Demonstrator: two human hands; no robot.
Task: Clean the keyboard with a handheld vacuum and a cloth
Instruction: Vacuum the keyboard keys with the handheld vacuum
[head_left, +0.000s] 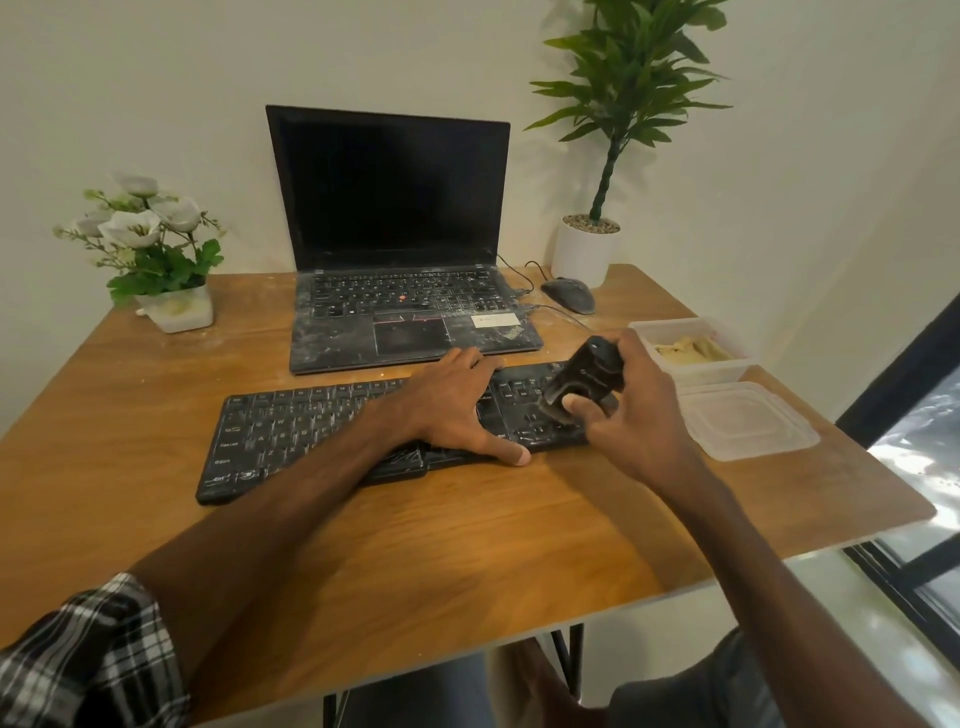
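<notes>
Pale walls back a brown wooden table (467, 545) streaked with dust; at its far left stands a white square pot of white artificial flowers (174, 306); at the near left corner of the view a black-and-white plaid sleeve (88, 660) covers the left upper arm. Behind the middle an open, dusty black laptop (395, 249) faces the person, its screen dark.

Just in front of it lies the dusty black full-size keyboard (291, 431); its long axis runs left to right across the table, the left end a little nearer the person, the right end angled away. The left hand (452, 410) rests flat on its middle, fingers spread wide towards the far edge, thumb pressed at the near edge.

Over the keyboard's right end the right hand (639, 415) grips the small black handheld vacuum (587, 376), fingers curled round its body, thumb across the front; the vacuum stands tilted, nozzle down on the keys and pointing towards the person's left, rear end up and away.

Further right sit a dark corded mouse (569, 294), a tall green plant in a white round pot (584, 249), a clear plastic tub (670, 326) holding pale crumpled material, and its clear lid (748, 421) beside it.
</notes>
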